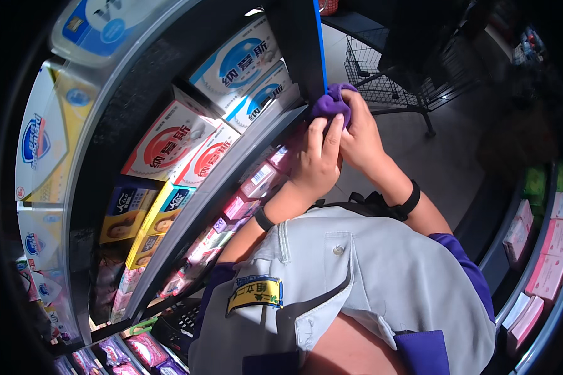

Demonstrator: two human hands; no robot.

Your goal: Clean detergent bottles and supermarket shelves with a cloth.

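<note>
A bunched purple cloth (327, 107) is pressed against the dark end panel (300, 47) of a shelf unit, at the lower end of its blue edge strip (323, 51). My right hand (362, 133) grips the cloth from the right, its fingers curled over the top. From the left, my left hand (316, 157) holds the same cloth, with two fingertips lying on its lower part. Folds of cloth hide some fingertips. Just left of the hands runs the grey front edge (244, 140) of a shelf with boxed goods.
Blue-and-white boxes (239, 58), red-and-white boxes (169, 136) and yellow boxes (155, 225) fill the left shelf. Pink packs (262, 180) sit on the shelf below. A wire shopping cart (394, 84) stands beyond my right hand. More shelves with pink boxes (549, 276) line the right side.
</note>
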